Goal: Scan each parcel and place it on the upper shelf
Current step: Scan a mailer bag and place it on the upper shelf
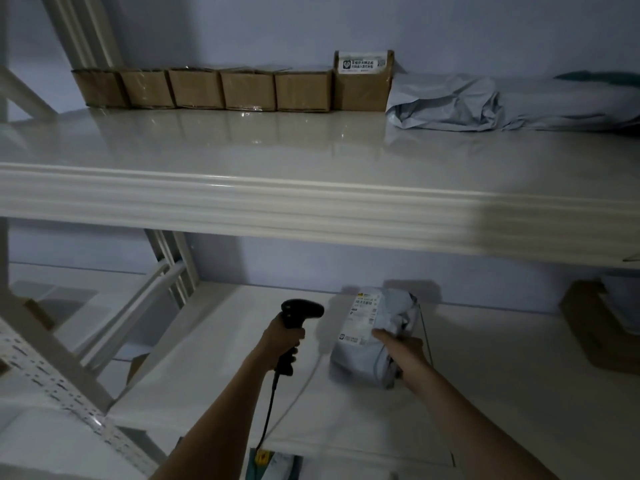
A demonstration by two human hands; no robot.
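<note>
Parcel (pixel 367 337) gripped in right hand (pixel 403 348), scanner (pixel 294 323) clutched in left hand (pixel 285 337), under upper shelf (pixel 277 147).

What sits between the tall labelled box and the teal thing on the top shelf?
In the head view, crumpled grey mailer bags lie between the labelled box and the teal item on the upper shelf.

The scene is dim, with a cold bluish tone and soft grain everywhere. The glossy top of the upper shelf (pixel 242 140) is the brightest zone; it mirrors the row of cardboard boxes (pixel 225 88) standing at its back and carries small glare spots just in front of them. To the right of the boxes the shelf falls into shadow. Below it, the grey parcel (pixel 367 337) throws a dark shadow on the wall behind. The shelf's front edge bends from wide-angle distortion and looks smeared toward the right. The label print is blurred.
</note>
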